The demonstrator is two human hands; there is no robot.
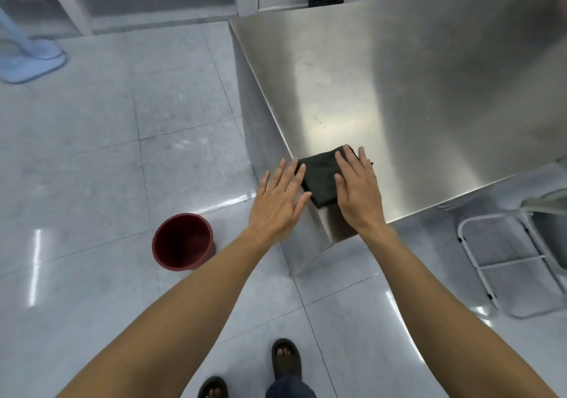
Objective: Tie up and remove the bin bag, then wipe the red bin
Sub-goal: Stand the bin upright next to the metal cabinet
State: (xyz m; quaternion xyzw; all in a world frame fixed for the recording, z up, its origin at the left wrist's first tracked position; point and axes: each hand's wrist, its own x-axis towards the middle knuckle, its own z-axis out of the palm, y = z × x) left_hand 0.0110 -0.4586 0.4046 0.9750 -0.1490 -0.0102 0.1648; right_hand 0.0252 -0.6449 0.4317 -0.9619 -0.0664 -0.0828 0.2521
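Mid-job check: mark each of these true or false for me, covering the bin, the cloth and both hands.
1. The round red plastic bin stands on the tiled floor with no bag in it. True.
2. The folded dark cloth lies in the bin. False: it lies on the steel table corner.
3. The right hand rests flat on the cloth. True.
4. The left hand grips the bin's rim. False: it is open beside the cloth.

bare forearms, dark sandals [286, 357], blue trousers [290, 387]

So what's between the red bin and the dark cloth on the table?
In the head view, only bare floor tile, the table's corner and the left hand lie between the red bin and dark cloth.
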